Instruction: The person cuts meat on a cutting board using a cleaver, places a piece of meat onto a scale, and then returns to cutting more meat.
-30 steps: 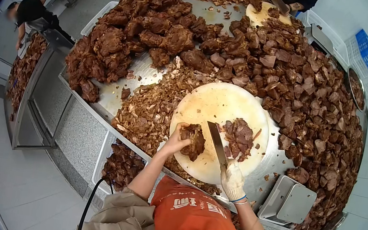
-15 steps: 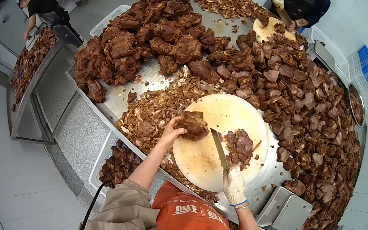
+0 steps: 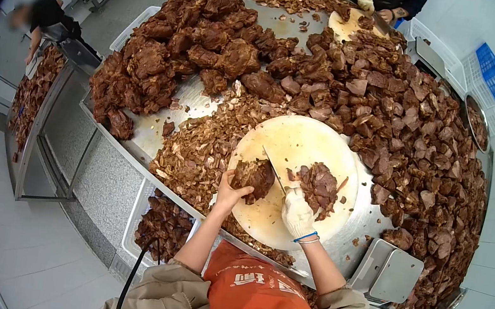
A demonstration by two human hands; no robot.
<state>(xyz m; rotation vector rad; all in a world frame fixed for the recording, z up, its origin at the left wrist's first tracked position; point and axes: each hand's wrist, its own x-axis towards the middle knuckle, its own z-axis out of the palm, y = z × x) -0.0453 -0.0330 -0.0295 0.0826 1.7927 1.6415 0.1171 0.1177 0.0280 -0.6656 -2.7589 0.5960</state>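
A: What's at the far left?
B: A person in dark clothes beside another table of meat. Then comes the metal surface, with a heap of big brown chunks and a spread of small scraps.
A: And the left hand?
B: Bare, grasping a dark lump of meat over the left part of the round board, thumb toward the right. The lump looks roundish, with no clear long axis.
A: Where's the knife?
B: Just right of that lump. Its long axis slants, the tip pointing away from the wearer and leftward, the handle end back toward the right hand. The blade looks like a thin line; I can't tell whether it touches the meat.
A: Is the right hand closed?
B: Yes, gloved and clenched round the handle.
A: Further right?
B: A second lump lying on the board, then the scale near the edge and a broad pile of cut pieces.
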